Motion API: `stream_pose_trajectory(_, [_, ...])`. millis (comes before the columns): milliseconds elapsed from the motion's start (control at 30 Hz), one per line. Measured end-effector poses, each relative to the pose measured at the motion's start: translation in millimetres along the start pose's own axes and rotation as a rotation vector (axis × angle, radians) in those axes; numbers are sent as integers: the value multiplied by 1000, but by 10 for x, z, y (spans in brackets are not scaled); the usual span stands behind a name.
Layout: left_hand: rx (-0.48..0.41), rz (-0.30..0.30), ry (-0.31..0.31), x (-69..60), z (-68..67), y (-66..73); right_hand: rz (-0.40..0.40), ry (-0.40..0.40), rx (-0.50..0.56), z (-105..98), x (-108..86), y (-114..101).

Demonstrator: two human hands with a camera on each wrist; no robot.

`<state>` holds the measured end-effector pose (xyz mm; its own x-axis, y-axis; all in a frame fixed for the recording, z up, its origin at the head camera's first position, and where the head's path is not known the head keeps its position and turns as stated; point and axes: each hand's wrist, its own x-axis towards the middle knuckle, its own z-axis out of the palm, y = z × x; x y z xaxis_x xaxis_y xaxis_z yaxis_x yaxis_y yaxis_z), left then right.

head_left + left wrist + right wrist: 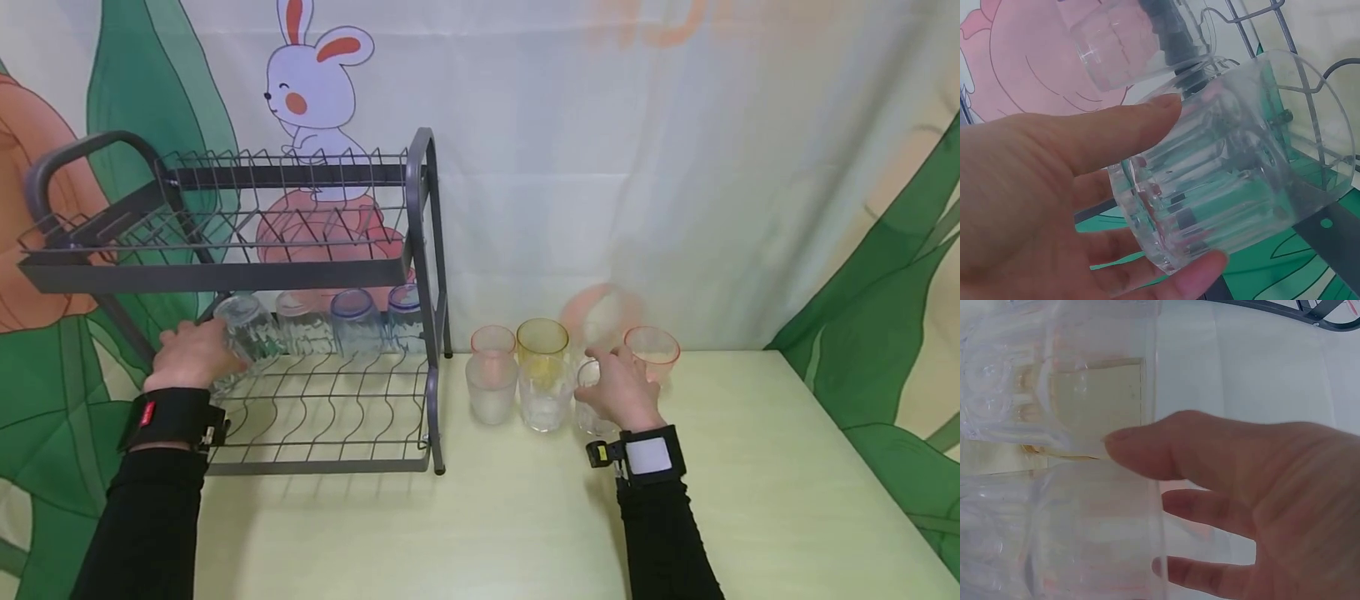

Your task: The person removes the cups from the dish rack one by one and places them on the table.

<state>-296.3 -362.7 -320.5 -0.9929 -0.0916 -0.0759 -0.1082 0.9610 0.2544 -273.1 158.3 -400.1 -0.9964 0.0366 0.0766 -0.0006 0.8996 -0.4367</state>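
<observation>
Transparent ribbed tumbler [1229,169], left of frame, at dark-grey wire rack [318,467]: tilted, base palmward, gripped by fingers of left hand [191,354]. Clear upright tumbler [591,417], right of centre: beneath spread fingers of right hand [621,387].

Legible text: none. Curtain [525,133]: orange lettering [678,32], cropped, unreadable. Left wristband [174,423]: red tag [147,413], marks too small to read.

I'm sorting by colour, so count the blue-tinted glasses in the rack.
2: one blue glass third from left in the rack, the other at its right end.
</observation>
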Motion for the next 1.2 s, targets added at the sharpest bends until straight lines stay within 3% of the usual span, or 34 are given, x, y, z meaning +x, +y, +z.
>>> stream_pose_trajectory(167, [8,5,9,-32,11,-1,8,-6,5,-1,-6,-8])
stream_pose_trajectory(333, [13,48,22,-104,29,-39,-12,1,-2,11,-16,-6])
stream_pose_trajectory(533, [-11,59,10,-193,-25,-76,-43,3,25,-10,-62,-3])
stream_pose_trajectory(767, [-44,95,43,-303,-81,38,-59,23,51,-136,-122,-22])
stream_pose_trajectory(933, [-80,118,65,-389,-94,144,-116,53,66,-238,-187,-91])
stream_pose_trajectory(1033, [-151,175,92,-460,-72,194,-170,86,65,-299,-229,-141])
stream_pose_trajectory(1200, [-406,221,76,-579,-2,251,-291,140,67,-405,-268,-274])
